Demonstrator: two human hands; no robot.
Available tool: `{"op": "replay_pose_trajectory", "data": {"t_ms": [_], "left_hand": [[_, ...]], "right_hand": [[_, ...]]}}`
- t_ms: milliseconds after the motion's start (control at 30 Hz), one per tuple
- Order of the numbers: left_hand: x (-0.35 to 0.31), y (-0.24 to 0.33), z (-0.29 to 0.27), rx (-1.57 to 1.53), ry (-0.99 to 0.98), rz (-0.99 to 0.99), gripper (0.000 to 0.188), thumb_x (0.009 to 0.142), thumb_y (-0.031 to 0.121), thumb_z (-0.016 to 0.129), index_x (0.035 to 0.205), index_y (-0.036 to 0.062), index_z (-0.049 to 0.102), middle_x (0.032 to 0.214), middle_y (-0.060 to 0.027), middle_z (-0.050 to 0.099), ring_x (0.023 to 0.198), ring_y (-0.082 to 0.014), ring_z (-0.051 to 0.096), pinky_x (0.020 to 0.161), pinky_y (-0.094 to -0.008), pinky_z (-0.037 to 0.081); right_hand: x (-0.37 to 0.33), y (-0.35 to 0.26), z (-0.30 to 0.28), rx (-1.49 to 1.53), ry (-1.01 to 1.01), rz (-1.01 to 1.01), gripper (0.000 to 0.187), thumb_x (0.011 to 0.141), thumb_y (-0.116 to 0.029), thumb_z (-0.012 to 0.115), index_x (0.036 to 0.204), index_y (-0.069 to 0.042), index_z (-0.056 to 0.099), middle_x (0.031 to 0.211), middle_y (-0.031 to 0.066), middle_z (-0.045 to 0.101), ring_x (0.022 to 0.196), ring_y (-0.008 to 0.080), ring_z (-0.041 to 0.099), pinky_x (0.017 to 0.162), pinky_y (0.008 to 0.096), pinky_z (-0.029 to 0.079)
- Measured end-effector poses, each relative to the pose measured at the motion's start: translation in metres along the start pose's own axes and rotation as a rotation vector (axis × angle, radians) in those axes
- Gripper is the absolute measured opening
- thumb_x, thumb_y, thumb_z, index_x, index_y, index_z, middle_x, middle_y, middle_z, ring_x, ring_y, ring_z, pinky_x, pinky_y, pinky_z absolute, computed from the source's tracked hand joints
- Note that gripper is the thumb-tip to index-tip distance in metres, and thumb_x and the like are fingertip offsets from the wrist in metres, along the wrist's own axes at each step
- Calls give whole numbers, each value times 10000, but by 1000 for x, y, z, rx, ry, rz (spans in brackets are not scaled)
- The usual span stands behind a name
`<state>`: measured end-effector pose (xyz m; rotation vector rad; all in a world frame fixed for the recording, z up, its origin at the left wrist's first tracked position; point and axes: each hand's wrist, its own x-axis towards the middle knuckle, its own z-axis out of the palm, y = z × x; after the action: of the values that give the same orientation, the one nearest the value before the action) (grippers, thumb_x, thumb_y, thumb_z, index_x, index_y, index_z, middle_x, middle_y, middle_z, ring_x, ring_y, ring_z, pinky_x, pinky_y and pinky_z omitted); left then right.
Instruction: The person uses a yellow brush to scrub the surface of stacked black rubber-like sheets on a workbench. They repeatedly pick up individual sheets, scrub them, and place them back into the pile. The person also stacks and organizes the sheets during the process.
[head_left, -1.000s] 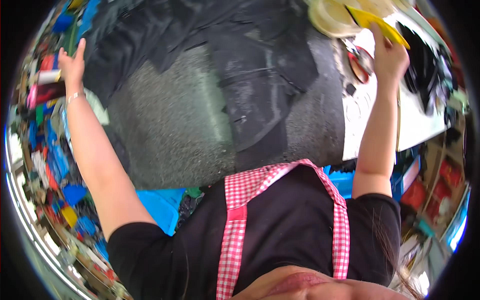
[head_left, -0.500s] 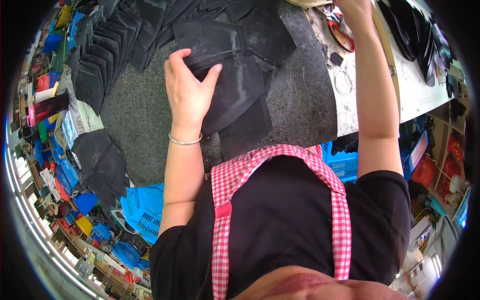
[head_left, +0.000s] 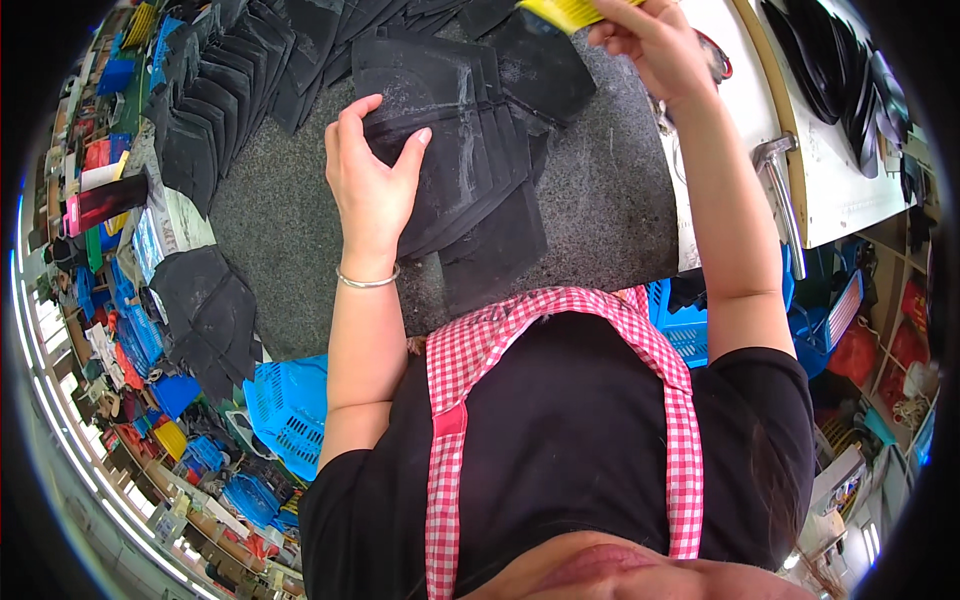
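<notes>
My left hand [head_left: 372, 195] rests on a loose stack of black sheet pieces [head_left: 455, 165], its thumb and forefinger spread apart. These pieces overlap like a fan and carry greyish smears along a raised seam. At the top edge, my right hand [head_left: 662, 48] grips a bright yellow ridged object [head_left: 575, 12], partly out of view, so its exact kind is unclear. It hangs over the far side of the grey work mat [head_left: 610, 200], beyond the stack. Another black piece [head_left: 540, 75] lies under the yellow object.
Rows of overlapping black pieces [head_left: 215, 100] fan out at the far left. More black pieces [head_left: 205, 315] lie at the left edge. A metal hammer [head_left: 783, 195] sits right of my right forearm, near hanging black strips [head_left: 840, 85]. Blue plastic baskets [head_left: 290, 415] stand below the table.
My right hand has come back from the far right edge toward the mat, now with the yellow object in it. The hammer has come into view. My left hand stays nearly still.
</notes>
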<state>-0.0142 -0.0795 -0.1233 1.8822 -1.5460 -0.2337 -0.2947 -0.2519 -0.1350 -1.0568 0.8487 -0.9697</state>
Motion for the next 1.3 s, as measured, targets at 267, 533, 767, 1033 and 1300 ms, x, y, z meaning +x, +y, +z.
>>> {"op": "replay_pose_trajectory", "data": {"t_ms": [267, 533, 767, 1033, 1300], "left_hand": [[-3, -1, 5, 18, -16, 10, 536, 817, 168, 846, 1311, 106, 648, 1100, -140, 576, 1037, -306, 607, 960, -396, 497], [-5, -10, 9, 82, -20, 1, 484, 821, 202, 846, 1267, 91, 692, 1075, -148, 592, 1023, -307, 613, 949, -394, 503], [-2, -9, 9, 118, -43, -5, 481, 827, 231, 838, 1264, 92, 693, 1107, -179, 620, 1056, -342, 631, 967, -407, 510], [1, -5, 7, 88, -85, -34, 479, 847, 234, 802, 1272, 64, 661, 1122, -260, 655, 1021, -423, 674, 932, -471, 542], [-2, -5, 9, 97, -53, -46, 460, 834, 228, 819, 1247, 74, 686, 1099, -211, 711, 1053, -385, 687, 949, -440, 531]], "right_hand": [[3, 14, 67, -784, -37, -281, 171, 942, -115, 706, 1021, 36, 705, 837, 159, 743, 711, 239, 718, 649, 334, 553], [-52, 21, 51, -707, -554, -504, 137, 891, -26, 753, 1024, -30, 721, 877, 107, 724, 793, 231, 716, 738, 343, 563], [-69, 29, 50, -829, -375, -613, 151, 907, 14, 720, 1054, -5, 688, 964, 136, 704, 869, 271, 713, 768, 353, 551], [-81, 30, 50, -745, -412, -607, 147, 873, 9, 739, 1013, -25, 712, 934, 125, 701, 836, 271, 697, 741, 334, 548], [-83, 32, 62, -938, -499, -668, 276, 792, 32, 726, 1059, -31, 695, 1008, 136, 720, 915, 302, 731, 784, 362, 584]]}}
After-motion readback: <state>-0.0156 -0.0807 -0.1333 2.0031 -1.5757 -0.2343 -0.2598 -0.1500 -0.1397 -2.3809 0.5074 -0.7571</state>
